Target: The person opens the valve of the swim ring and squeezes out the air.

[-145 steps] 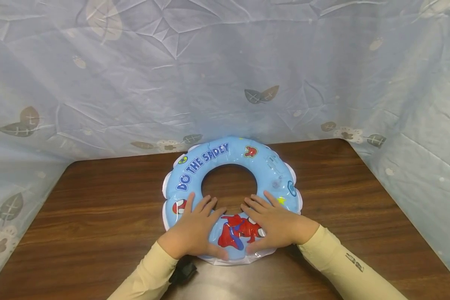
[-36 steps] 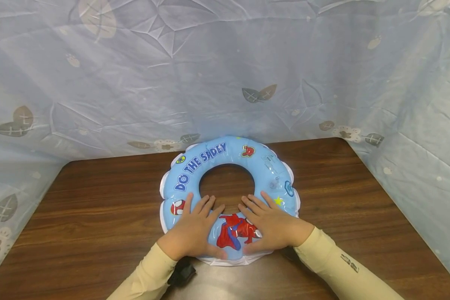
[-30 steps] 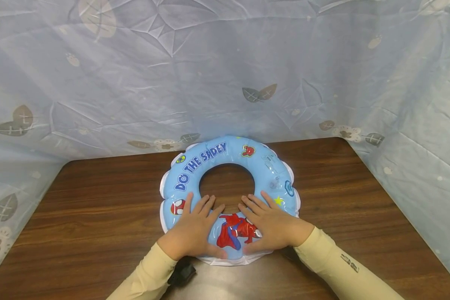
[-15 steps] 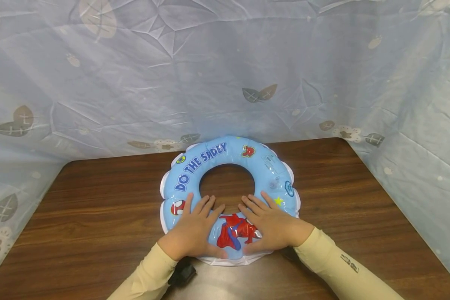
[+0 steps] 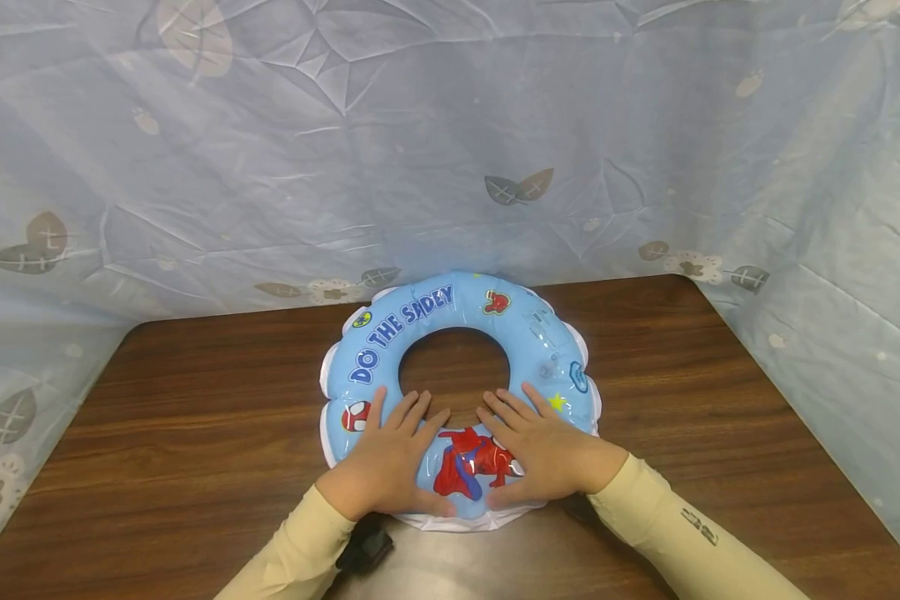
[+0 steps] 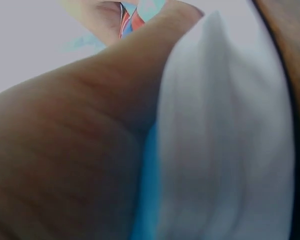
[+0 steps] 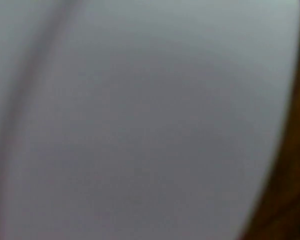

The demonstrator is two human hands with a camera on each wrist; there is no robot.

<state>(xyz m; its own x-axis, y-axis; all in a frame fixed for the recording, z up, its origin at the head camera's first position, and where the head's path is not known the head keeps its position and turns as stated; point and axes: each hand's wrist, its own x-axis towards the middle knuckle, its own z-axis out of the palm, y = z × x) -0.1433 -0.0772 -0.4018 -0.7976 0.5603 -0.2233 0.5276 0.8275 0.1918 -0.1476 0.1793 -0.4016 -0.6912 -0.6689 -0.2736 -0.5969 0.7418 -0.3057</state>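
A light blue inflatable swim ring (image 5: 480,304) with a white scalloped edge lies flat on the wooden table. It bears the words "DO THE SPIDEY" and a red figure on its near part. My left hand (image 5: 390,458) rests on the ring's near left, fingers spread and pointing to its hole. On the near right, my right hand (image 5: 551,454) rests likewise, its thumb towards the left one. In the left wrist view, part of the left hand (image 6: 65,135) shows close up beside the ring's white edge (image 6: 220,140). Only a blurred white surface (image 7: 140,125) fills most of the right wrist view.
The brown wood-grain table (image 5: 195,433) reaches back to a pale blue curtain (image 5: 420,125) with leaf prints, which also hangs at both sides. A black device (image 5: 366,546) sits under the left wrist. Cream sleeves (image 5: 690,533) cover both forearms.
Against the oldest frame, the whole view has shifted slightly, so ring and hands appear a little further left. Over the last second both hands and the ring stay still.
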